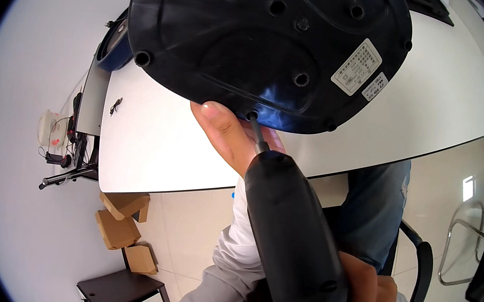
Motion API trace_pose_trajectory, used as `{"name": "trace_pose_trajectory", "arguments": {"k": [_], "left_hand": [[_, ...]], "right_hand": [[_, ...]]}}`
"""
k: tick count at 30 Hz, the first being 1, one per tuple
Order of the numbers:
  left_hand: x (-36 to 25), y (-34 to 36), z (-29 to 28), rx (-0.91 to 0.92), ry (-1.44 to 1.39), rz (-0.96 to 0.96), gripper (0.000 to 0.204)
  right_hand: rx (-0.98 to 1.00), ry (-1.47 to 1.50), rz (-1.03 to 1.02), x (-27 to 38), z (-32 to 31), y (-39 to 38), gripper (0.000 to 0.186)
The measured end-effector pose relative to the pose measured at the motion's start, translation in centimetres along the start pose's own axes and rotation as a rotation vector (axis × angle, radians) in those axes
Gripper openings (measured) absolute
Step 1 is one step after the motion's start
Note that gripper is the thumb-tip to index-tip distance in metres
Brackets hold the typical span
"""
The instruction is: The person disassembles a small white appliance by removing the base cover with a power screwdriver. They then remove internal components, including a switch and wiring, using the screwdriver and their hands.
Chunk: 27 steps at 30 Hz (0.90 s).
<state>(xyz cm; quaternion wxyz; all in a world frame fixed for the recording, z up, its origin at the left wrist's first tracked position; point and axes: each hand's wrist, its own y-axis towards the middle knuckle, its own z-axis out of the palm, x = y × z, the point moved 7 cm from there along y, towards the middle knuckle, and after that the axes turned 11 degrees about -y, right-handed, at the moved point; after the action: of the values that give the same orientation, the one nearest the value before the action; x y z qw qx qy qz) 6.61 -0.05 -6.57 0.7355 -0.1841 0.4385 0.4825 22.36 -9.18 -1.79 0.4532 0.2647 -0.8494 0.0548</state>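
A large black plastic base with rounded edges is tilted up, its underside toward me. Several screw holes and two white labels show on it. My left hand grips its lower edge, thumb on the underside and the other fingers mostly hidden behind. In my right hand is a black power screwdriver with a red part at its rear end. Its bit reaches into a hole at the base's lower edge, right beside my left hand. The bit's tip is hidden in the hole.
Under the base stretches a white table, with a dark blue round object at its left. Cardboard boxes and a small dark table stand on the lower left. To the right is a metal-framed chair.
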Motion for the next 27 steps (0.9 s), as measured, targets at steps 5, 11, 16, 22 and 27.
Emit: {"name": "trace_pose_trajectory", "arguments": {"k": [5, 11, 16, 22, 27], "left_hand": [[2.0, -0.2, 0.0, 0.041, -0.144, -0.115, 0.087], [2.4, 2.5, -2.4, 0.178, -0.381, -0.136, 0.070], [2.6, 4.8, -2.0, 0.229, -0.644, -0.274, 0.050], [6.0, 7.9, -4.5, 0.045, -0.783, -0.630, 0.040], [6.5, 8.0, -4.8, 0.006, -0.780, -0.753, 0.045]], "right_hand": [[0.042, -0.093, 0.013, -0.2, -0.7, 0.3, 0.075], [0.116, -0.024, -0.036, 0.8, -1.1, -0.8, 0.080], [0.035, 0.126, -0.053, -1.8, -4.5, -3.5, 0.070], [-0.614, 0.004, 0.278, -6.9, -8.8, -3.0, 0.050], [-0.449, -0.705, 0.181, -10.7, -8.8, 1.4, 0.046]]}}
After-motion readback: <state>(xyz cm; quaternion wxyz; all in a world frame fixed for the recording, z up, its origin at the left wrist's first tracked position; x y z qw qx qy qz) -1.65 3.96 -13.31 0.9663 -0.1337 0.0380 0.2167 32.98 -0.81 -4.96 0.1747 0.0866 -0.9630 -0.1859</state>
